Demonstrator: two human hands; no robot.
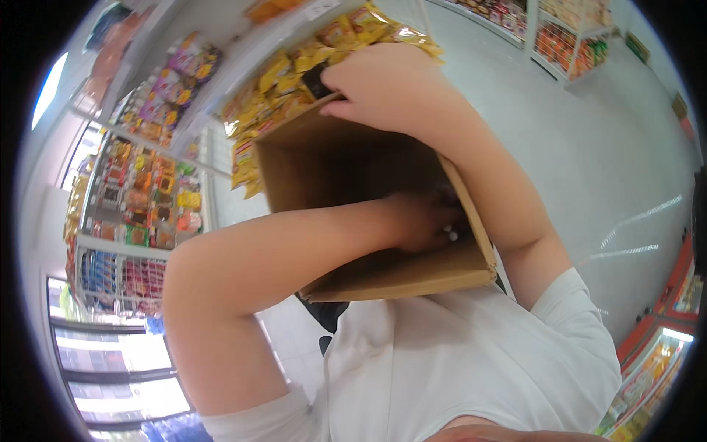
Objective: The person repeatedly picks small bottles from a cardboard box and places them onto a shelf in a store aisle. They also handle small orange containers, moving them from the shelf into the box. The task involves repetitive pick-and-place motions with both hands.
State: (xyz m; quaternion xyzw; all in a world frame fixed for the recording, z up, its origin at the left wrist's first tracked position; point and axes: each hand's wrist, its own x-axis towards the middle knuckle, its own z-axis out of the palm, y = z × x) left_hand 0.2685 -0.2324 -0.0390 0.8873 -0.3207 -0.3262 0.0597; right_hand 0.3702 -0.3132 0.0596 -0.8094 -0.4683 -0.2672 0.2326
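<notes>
An open cardboard box point(397, 287) is tilted against my front, its mouth facing me and its inside dark. My left hand point(422, 221) is deep inside, near the right wall, blurred and in shadow. Small bright spots show at its fingers; whether it holds anything is hidden. My right hand point(381, 88) reaches around the box's right side and grips the far rim, thumb inside the edge. A small black object point(316, 82) shows at its fingertips; I cannot tell what it is. Yellow snack bags point(281, 77) lie in a heap just beyond the box.
Shelving with packaged snacks point(141, 188) stands to my left, with a wire basket rack point(124, 273) below it. A white display rack point(571, 41) stands far right on the pale floor point(580, 138). Red-framed display cases point(657, 342) are at lower right.
</notes>
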